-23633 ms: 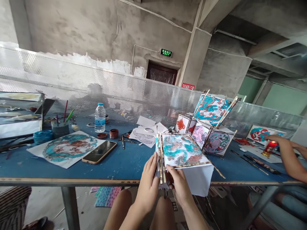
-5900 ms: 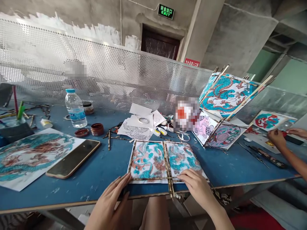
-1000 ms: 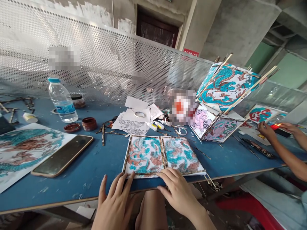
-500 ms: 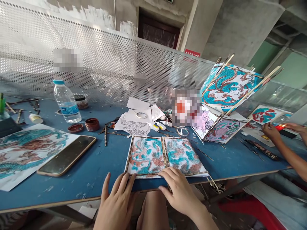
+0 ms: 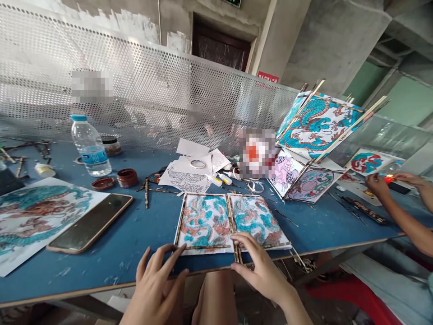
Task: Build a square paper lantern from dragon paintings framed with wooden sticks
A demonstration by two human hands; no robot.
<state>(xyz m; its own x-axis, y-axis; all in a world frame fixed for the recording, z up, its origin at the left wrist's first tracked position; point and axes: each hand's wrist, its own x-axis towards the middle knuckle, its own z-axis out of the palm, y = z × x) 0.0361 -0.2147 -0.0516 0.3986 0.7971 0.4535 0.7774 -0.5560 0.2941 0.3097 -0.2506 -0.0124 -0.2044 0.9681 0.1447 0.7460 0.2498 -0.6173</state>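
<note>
Two coloured dragon drawings lie side by side in front of me, the left drawing (image 5: 204, 221) and the right drawing (image 5: 259, 220), edged with thin brown-mottled sticks. Between them a pair of sticks (image 5: 237, 256) juts out past the lower edge. My left hand (image 5: 155, 275) is open with fingers spread, its index fingertip at the lower left corner of the left drawing. My right hand (image 5: 259, 266) has thumb and fingers apart, fingertips at the lower part of the middle sticks. Neither hand grips anything that I can see.
A phone (image 5: 91, 223) lies on a dragon drawing at left, near a water bottle (image 5: 93, 151) and an open paint jar (image 5: 127, 178). Papers and glue bottles lie behind. A stick-framed lantern (image 5: 318, 122) stands right; beyond it, another person's hands (image 5: 379, 184) work near a small flame.
My left fingers have lifted and spread, leaving the frame's bottom edge more exposed. My right hand has shifted slightly right, uncovering the lower ends of the middle sticks. The view has moved a little.
</note>
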